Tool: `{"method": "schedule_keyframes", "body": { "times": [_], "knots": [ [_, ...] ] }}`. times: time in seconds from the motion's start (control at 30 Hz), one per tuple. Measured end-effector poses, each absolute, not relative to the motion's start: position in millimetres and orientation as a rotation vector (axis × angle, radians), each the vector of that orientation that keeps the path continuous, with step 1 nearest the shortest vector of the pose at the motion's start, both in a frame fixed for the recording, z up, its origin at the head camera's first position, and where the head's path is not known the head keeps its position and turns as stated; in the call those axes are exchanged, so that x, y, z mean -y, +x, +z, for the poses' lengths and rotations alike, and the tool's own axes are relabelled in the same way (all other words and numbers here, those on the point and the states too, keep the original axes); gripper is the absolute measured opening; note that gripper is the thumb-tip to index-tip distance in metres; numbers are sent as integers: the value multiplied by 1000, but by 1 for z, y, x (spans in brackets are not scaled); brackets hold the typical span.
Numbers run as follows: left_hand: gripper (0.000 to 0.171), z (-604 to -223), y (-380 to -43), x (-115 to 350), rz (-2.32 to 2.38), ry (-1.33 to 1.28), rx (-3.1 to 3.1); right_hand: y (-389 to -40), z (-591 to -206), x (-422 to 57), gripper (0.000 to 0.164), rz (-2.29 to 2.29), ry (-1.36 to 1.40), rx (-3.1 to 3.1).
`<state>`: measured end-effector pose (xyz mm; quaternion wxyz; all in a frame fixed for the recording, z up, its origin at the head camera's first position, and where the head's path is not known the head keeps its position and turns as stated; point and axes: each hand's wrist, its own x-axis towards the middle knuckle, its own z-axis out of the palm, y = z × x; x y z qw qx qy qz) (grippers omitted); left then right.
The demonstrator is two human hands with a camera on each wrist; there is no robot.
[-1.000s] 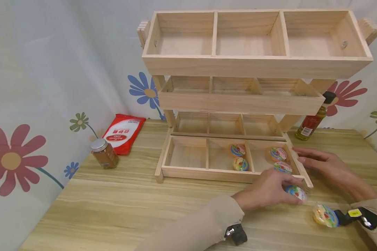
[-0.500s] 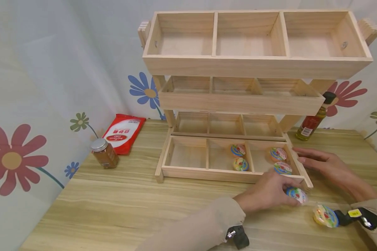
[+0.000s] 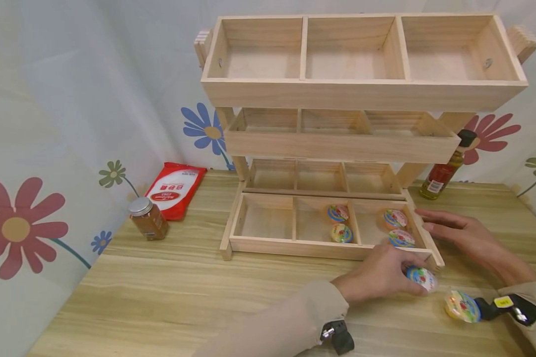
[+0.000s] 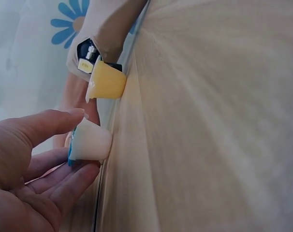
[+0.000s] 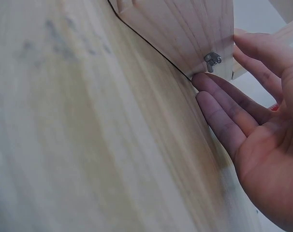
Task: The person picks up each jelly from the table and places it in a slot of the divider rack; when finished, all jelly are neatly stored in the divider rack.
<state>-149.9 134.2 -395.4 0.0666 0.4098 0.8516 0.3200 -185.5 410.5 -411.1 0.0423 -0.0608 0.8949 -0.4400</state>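
My left hand holds a white jelly cup between thumb and fingers, low over the table in front of the wooden rack's right corner. Its printed lid shows in the head view. The right hand has its fingers extended, fingertips at the right side of the wooden rack, beside a metal wing nut. A yellow jelly cup sits on the table near the right wrist. In the rack's bottom tray, two cups lie in the right compartment and two in the middle one.
Upper tiers of the rack overhang the bottom tray. An oil bottle stands behind the rack's right side. On the left are a silver-lidded jar and a red and white packet. A patterned curtain hangs behind.
The left hand and its jelly cup have shifted very slightly right and down. The right hand stays at the rack's side.
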Motion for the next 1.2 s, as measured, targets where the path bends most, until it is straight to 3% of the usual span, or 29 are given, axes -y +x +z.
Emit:
{"method": "schedule_keyframes", "body": {
  "times": [0.67,1.2],
  "knots": [
    [41,-400,-148,-138,974,1119,-2605,-187,-412,-411,49,-1376,-205,-2735],
    [42,-387,-146,-121,1000,1213,-2559,-187,-411,-412,53,-1309,-156,-2743]
  ]
}}
